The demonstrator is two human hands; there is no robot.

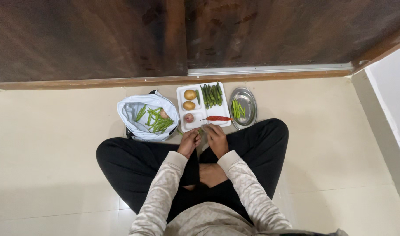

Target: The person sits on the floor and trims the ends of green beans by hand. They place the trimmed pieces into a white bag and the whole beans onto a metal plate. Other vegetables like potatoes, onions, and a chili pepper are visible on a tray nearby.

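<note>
Seated cross-legged on a smooth, cream tiled floor (pixel 55 144), in black trousers and pale patterned sleeves. Left hand (pixel 189 142) curled narrow, fingers pinched on a small green bean pod (pixel 199 131), thin and barely visible between both hands; right hand (pixel 217 139) likewise curled, fingertips closed on the other end of the same pod, though the exact grip too small to make out. Just beyond the fingertips, a white rectangular moulded plastic tray (pixel 182 89) with compartments: two round, matt tan potatoes (pixel 190 94) in the far-left wells, a small pinkish onion-like bulb (pixel 189 117) nearer the left fingers, a bundle of long, ridged green okra pods (pixel 212 95) in the far-right well, and one glossy, slender red chilli (pixel 218 118) lying across the near edge, almost touching the right fingertips. Right of the tray and beyond the right hand, a round, shiny steel plate (pixel 250 105) holding a few short green bean pieces (pixel 238 109). Left of the left fingers, a crumpled, pale blue thin plastic bag (pixel 128 111), mouth open, full of loose green beans (pixel 156 120). Farther off, a dark, worn wooden door (pixel 99 35) with a metal strip along its foot.
</note>
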